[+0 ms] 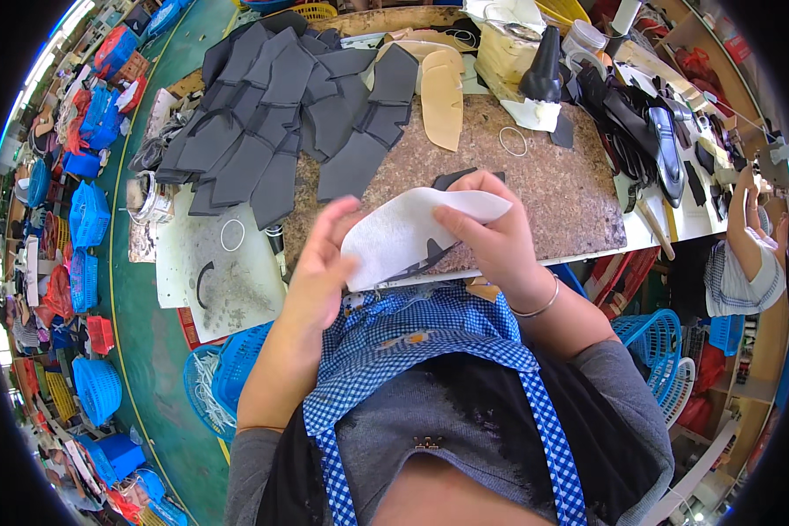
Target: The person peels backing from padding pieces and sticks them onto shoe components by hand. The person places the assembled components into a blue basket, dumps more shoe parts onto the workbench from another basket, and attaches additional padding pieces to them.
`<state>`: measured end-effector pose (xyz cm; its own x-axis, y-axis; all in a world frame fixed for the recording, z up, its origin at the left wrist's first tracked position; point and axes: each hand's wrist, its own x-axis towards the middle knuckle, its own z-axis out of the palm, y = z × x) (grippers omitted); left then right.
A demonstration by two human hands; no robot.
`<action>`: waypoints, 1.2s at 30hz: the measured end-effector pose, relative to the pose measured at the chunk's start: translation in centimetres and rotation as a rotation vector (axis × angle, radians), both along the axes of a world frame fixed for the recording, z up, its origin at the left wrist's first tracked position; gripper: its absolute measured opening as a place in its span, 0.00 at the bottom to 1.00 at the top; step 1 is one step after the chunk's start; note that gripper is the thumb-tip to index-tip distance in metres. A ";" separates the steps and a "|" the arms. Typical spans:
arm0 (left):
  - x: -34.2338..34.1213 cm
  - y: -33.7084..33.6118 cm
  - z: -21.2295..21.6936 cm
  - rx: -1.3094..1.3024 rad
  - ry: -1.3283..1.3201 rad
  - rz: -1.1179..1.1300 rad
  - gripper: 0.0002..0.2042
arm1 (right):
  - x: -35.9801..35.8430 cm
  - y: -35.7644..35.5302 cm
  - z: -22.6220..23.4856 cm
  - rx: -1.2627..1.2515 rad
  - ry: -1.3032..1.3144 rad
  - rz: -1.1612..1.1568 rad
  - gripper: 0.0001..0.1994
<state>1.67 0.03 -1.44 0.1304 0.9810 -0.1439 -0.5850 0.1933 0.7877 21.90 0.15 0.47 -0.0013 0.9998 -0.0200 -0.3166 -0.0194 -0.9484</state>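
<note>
White sheet [390, 235] is mid-frame, in front of the speckled brown board [557, 215]. Flat dark gray pieces [285, 77] heap at upper left. The sheet is thin and bent. Your right hand [498, 230] pinches it; your left hand [314, 270], blurry, is at its left end, and I can't tell if it grips.

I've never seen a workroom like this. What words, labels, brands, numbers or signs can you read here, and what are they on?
None can be read.
White piece in the right hand: no lettering visible.
Dark grey pieces on the bench: none visible.
Small marks on the grey shirt: too small to make out.
Blue baskets at left: too small and blurred to tell.
</note>
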 end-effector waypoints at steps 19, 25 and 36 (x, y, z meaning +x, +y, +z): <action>0.5 0.4 -4.9 0.419 1.483 -0.110 0.25 | 2.1 0.3 -5.0 0.965 -1.291 -0.121 0.12; -1.5 3.9 -1.1 0.325 1.942 -0.220 0.25 | 4.2 3.0 -6.5 0.743 -1.085 -0.013 0.08; 3.4 16.1 -7.5 0.807 1.949 -0.099 0.20 | 6.4 13.9 -9.6 0.592 -1.393 -0.057 0.05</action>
